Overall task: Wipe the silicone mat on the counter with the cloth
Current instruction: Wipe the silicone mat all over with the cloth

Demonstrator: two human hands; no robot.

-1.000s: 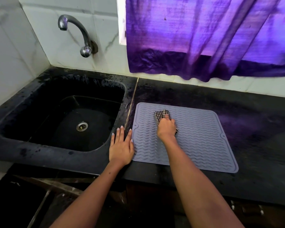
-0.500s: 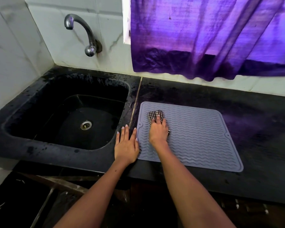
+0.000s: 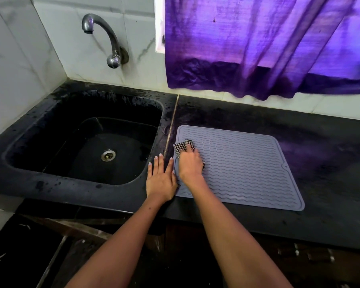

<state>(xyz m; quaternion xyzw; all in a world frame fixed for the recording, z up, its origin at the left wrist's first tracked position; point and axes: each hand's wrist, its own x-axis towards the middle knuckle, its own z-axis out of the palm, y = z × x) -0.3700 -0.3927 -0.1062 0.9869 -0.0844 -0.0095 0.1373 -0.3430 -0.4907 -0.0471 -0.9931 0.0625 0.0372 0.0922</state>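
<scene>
A grey silicone mat [image 3: 243,165] with wavy ridges lies flat on the black counter [image 3: 328,163], just right of the sink. A black-and-white checked cloth [image 3: 180,146] sits at the mat's left edge. My right hand [image 3: 190,166] lies on top of the cloth, fingers curled over it, pressing it onto the mat. Most of the cloth is hidden beneath that hand. My left hand [image 3: 160,179] rests flat on the counter beside the mat's left edge, fingers straight, its thumb side against the mat.
A black sink [image 3: 50,129] with a metal drain fills the left side. A curved metal tap [image 3: 110,42] juts from the tiled wall above it. A purple curtain [image 3: 268,48] hangs over the counter's back. The counter's front edge runs below my wrists.
My right hand has slid the cloth leftwards across the mat, from near its middle to its left edge. My left hand has stayed flat beside the mat.
</scene>
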